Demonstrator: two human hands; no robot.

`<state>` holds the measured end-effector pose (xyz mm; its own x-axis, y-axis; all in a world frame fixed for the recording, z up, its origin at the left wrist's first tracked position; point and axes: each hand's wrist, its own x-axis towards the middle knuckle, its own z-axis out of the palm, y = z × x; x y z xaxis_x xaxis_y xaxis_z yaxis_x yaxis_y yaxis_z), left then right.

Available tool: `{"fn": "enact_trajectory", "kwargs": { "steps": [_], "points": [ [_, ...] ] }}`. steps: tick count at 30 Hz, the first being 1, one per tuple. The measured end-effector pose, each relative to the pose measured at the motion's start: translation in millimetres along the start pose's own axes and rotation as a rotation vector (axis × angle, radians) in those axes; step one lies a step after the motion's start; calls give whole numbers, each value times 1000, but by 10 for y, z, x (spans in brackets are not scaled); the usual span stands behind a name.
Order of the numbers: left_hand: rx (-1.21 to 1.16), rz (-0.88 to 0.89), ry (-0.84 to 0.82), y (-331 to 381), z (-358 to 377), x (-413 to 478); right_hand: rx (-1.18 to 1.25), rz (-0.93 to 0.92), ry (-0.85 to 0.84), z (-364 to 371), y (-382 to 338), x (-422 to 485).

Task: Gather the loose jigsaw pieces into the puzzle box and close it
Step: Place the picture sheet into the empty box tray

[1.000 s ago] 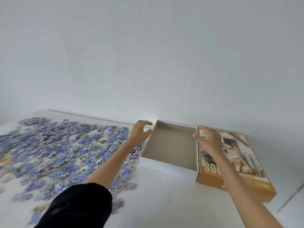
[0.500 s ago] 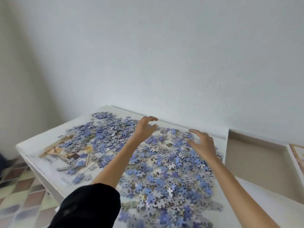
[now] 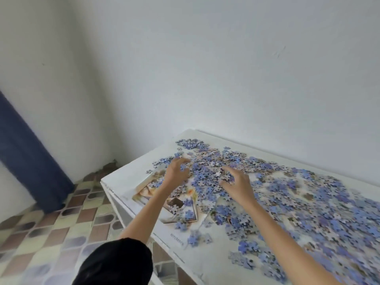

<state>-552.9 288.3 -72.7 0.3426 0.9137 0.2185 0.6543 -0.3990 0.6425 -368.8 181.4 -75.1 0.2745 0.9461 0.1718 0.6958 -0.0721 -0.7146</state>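
The left hand [image 3: 176, 174] is hovering palm-down with its fingers spread and curled, gripping nothing; its fingertips are reaching just over the near-left fringe of the jigsaw pieces [image 3: 273, 194], and whether they are actually touching any piece is too blurred to tell. A black sleeve [image 3: 115, 264] is covering the upper part of that arm at the bottom of the view. The right hand [image 3: 236, 182] is likewise spread wide and slightly clawed, holding nothing, poised just above the densest patch of pieces, a little to the right of the left hand and apart from it.

The pieces, mostly showing blue-violet backs with some pale and brownish ones mixed in, are lying loose across the white table [image 3: 123, 179], thinning out toward its left end and spreading on toward the right edge of the view. Beneath the left forearm a printed reference sheet [image 3: 148, 188] is lying flat on the table, partly buried under scattered pieces, with a line of small lettering near its close edge. The puzzle box is lying outside the view.

Beyond the table a plain white wall [image 3: 205, 68] is rising, meeting another wall at a corner. To the left a dark blue curtain [image 3: 26, 157] is hanging down to a floor of brown, cream and grey tiles [image 3: 51, 233].
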Motion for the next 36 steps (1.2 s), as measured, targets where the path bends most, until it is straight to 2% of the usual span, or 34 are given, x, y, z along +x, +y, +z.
{"fn": "enact_trajectory", "kwargs": {
  "steps": [4, 13, 17, 24, 26, 29, 32, 36],
  "points": [
    [57, -96, 65, -368, -74, -94, -59, -63, -69, 270, -113, -28],
    [261, -397, 25, -764, -253, -422, -269, -200, -192, 644, -226, -278],
    [259, -422, 34, -804, -316, -472, -355, -218, -230, 748, -216, -355],
    [46, -279, 378, -608, -469, -365, -450, -162, -289, 791, -214, -397],
    [-28, -230, 433, -554, -526, -314, -441, -143, -286, 785, -218, -346],
    [-9, -152, 499, -465, -613, -261, -419, -131, -258, 746, -246, -239],
    [16, -3, 539, -326, -656, -248, -320, -155, -204, 691, -359, -94],
    [68, 169, 550, -250, -674, -201, -55, -148, -162, 667, -511, 176]
  ]
}}
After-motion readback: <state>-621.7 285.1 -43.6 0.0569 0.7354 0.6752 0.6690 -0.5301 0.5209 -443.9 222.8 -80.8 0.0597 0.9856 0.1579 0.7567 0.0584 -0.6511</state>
